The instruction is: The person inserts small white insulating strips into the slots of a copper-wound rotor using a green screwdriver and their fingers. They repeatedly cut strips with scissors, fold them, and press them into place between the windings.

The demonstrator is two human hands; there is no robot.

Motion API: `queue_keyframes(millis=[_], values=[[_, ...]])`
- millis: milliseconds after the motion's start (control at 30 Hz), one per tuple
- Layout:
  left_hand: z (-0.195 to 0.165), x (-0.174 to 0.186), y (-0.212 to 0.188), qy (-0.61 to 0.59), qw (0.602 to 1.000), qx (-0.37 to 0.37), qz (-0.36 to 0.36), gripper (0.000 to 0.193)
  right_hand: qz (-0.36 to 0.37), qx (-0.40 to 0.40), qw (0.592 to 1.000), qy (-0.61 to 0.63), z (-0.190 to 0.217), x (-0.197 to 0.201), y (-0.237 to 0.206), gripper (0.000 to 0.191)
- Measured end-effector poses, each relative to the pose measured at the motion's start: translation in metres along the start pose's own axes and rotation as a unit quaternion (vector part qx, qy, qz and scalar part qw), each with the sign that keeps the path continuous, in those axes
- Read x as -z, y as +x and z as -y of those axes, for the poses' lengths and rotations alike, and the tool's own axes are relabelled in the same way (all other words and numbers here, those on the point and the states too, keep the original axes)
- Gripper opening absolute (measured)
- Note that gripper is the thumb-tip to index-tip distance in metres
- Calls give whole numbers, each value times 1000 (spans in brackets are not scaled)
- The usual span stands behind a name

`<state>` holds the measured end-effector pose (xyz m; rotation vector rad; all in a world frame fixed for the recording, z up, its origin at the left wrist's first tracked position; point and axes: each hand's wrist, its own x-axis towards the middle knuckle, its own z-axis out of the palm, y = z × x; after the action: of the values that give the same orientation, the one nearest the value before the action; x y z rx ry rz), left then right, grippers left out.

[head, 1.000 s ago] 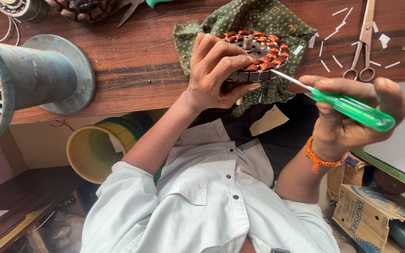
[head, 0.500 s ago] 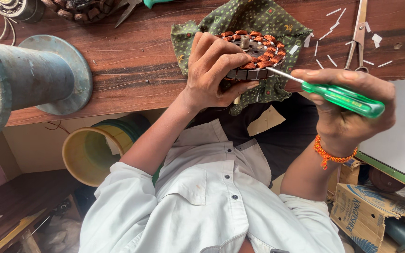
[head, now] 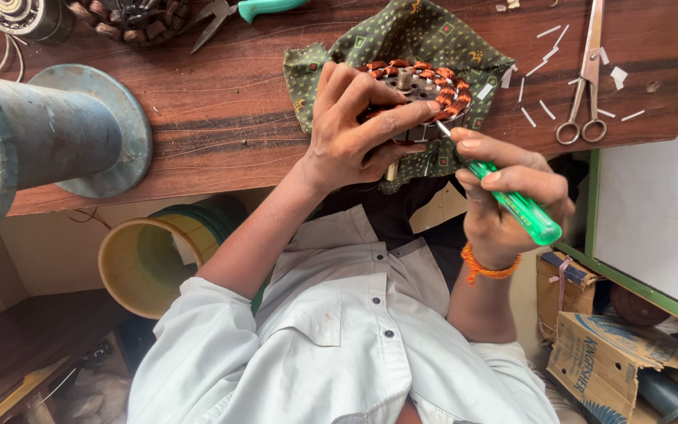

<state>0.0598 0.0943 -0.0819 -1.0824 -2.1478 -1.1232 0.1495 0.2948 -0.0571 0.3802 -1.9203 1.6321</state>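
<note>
A brown cardboard box (head: 617, 357) with blue print is seen at lower right. At upper centre, the copper-wound stator (head: 421, 86) on green cloth (head: 425, 35) is gripped by the left hand (head: 355, 129). The green-handled screwdriver (head: 512, 200), clenched in the right hand (head: 508, 196), has been drawn closer to the stator than before.

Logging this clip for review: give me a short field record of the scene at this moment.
left hand: grips copper-wound stator on green cloth
right hand: holds green-handled screwdriver, tip at the stator's edge
surface: wooden table
nearby: scissors, paper strips, metal spool
</note>
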Motion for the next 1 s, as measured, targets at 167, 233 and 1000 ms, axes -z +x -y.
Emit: queue_keyframes(millis=[167,233,1000], values=[[-1,0,0,-16,1000,0,-10,43,-16,-1,1000,4,-1,-3,-1,29],[2,2,-1,-21,1000,1,15,45,-9,-21,1000,9,2,-3,4,28],[10,3,-4,-51,999,-2,14,46,-33,-53,997,48,3,-12,14,31]])
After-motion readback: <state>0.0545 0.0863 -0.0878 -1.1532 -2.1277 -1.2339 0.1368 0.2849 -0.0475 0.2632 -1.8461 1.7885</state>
